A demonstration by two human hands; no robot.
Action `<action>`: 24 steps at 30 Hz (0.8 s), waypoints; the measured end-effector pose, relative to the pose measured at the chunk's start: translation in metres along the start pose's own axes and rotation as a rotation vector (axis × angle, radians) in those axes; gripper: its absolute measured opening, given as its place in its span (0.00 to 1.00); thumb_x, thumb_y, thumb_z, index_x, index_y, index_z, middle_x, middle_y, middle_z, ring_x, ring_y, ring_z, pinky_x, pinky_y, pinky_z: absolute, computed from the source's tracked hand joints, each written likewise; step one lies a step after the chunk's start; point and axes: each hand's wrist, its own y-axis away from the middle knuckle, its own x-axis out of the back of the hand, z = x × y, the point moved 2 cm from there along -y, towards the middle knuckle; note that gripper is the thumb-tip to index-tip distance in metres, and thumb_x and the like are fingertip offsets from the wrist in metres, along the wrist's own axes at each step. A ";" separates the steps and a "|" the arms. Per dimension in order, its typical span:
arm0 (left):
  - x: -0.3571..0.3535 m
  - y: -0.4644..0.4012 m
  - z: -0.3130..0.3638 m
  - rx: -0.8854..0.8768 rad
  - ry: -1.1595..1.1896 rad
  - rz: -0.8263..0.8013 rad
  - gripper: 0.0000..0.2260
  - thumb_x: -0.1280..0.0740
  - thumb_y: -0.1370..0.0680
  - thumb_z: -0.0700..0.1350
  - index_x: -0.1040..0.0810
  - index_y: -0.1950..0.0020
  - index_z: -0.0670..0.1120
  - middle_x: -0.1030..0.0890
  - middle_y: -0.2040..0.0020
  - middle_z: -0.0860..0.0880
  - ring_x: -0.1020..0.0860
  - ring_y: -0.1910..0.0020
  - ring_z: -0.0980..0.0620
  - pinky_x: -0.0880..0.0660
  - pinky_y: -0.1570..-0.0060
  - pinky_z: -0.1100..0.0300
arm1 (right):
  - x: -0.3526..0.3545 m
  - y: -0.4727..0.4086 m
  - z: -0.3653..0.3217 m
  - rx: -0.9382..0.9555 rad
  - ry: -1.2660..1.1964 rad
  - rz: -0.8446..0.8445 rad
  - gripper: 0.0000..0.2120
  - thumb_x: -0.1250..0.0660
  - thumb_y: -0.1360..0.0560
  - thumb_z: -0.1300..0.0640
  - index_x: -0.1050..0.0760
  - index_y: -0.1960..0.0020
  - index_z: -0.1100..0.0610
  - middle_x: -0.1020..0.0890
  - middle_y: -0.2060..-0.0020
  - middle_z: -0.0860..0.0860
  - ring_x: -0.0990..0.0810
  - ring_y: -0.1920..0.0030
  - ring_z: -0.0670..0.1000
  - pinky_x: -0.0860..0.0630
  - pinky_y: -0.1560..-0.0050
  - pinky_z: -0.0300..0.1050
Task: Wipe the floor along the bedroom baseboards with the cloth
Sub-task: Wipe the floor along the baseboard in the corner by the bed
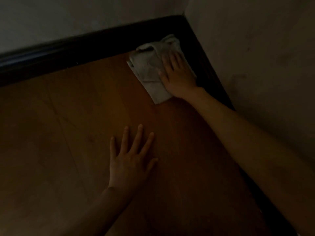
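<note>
1. Scene: dim room corner, wood floor [88, 116], dark baseboard [71, 53] running along the back wall [68, 17] and a 2nd run along the side wall [255, 48] on the rt; the two runs meet in the corner at top.
2. Cloth [148, 68]: pale, crumpled/folded, lying on the floor right in the corner. Far end is bunched up against the back baseboard, touching it; near end lies flat on the floor, pointing back toward the person.
3. Right hand [179, 75]: palm down on the rt part of the cloth, fingers straight and slightly spread, pressing it flat to the floor. Not curled round it, no pinch visible. Thumb on the cloth side. Hand sits just beside the side-wall baseboard; can't tell if it touches it, too dark.
4. Right forearm comes in from lower rt, bare, runs along the side baseboard.
5. Left hand [131, 160]: flat on bare floor, fingers straight and spread wide, holding nothing. Well apart from the cloth, nearer the person, about mid-frame.
6. Left forearm bare, comes up from bottom centre.
7. Floor: plank seams visible as faint diagonal lines to the left of the left hand. A few tiny light specks on the back baseboard's lower edge; can't tell what they are.
8. Lighting v. low, some blur, fine detail lost.
</note>
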 end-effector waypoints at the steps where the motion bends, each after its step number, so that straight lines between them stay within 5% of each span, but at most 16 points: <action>1: 0.000 0.000 -0.001 -0.005 -0.001 -0.007 0.31 0.51 0.23 0.65 0.39 0.23 0.53 0.40 0.22 0.45 0.42 0.25 0.36 0.40 0.35 0.29 | 0.002 -0.012 -0.002 -0.004 0.006 -0.021 0.30 0.56 0.17 0.42 0.60 0.21 0.54 0.56 0.22 0.55 0.59 0.22 0.55 0.59 0.24 0.53; 10: 0.002 0.001 -0.002 -0.006 0.025 -0.011 0.31 0.51 0.23 0.65 0.37 0.23 0.53 0.38 0.23 0.45 0.40 0.25 0.36 0.40 0.35 0.30 | -0.036 0.106 -0.003 -0.097 0.038 0.146 0.32 0.61 0.19 0.40 0.55 0.21 0.56 0.50 0.22 0.58 0.53 0.22 0.56 0.58 0.24 0.50; 19: 0.003 -0.001 -0.004 -0.016 0.008 -0.024 0.31 0.52 0.23 0.66 0.38 0.23 0.53 0.38 0.23 0.45 0.39 0.26 0.36 0.39 0.35 0.29 | 0.001 -0.023 -0.009 -0.034 0.018 -0.029 0.31 0.57 0.18 0.41 0.61 0.21 0.55 0.56 0.22 0.57 0.58 0.22 0.57 0.59 0.24 0.54; 24: 0.001 -0.001 -0.005 -0.026 0.016 -0.017 0.31 0.51 0.23 0.66 0.37 0.23 0.53 0.39 0.22 0.45 0.40 0.25 0.36 0.41 0.34 0.29 | -0.013 0.051 0.002 -0.024 0.018 0.063 0.30 0.56 0.17 0.42 0.59 0.21 0.55 0.55 0.22 0.56 0.57 0.22 0.54 0.59 0.23 0.51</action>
